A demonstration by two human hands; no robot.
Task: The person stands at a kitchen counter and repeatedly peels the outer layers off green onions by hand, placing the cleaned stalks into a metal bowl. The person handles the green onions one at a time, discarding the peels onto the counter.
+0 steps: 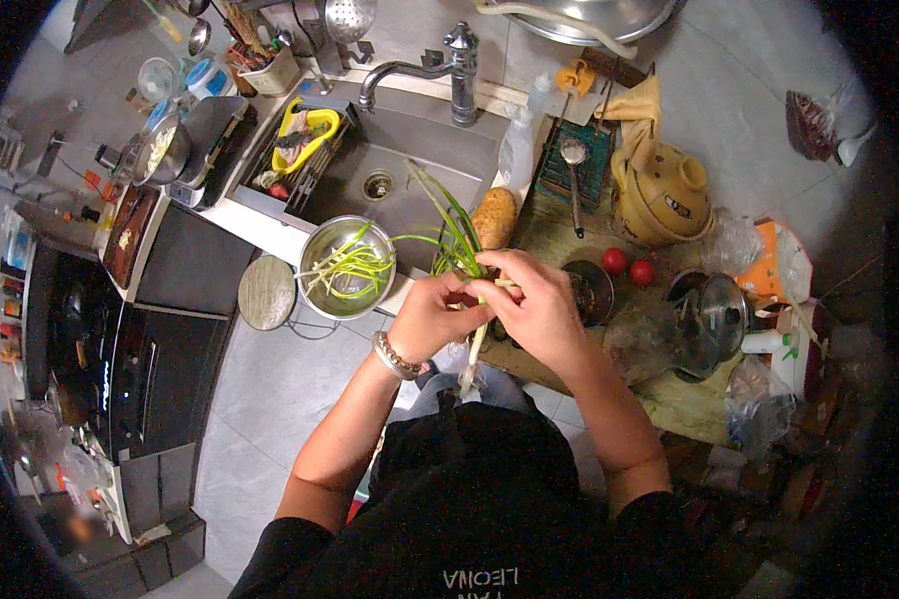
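Observation:
Both my hands meet over the counter's front edge on a bunch of green onions (464, 228). My left hand (438, 308) closes around the stalks, its thumb against the other hand's fingers. My right hand (523, 288) pinches a stalk from the right. White root ends (473, 373) hang below, and green leaves spread above towards the sink. The fingers hide the middle of the stalks. Left of my hands, a steel bowl (311, 254) holds several pale and green onion stalks. A large potato (494, 217) lies just beyond my right hand.
The steel sink (434, 142) has a chrome faucet (461, 75) and a yellow strainer basket (336, 120) at its left. Right of it are a clear bottle (517, 150), a yellow clay pot (663, 196), two red tomatoes (628, 267) and a glass lid (721, 314). A round stool (267, 293) stands left.

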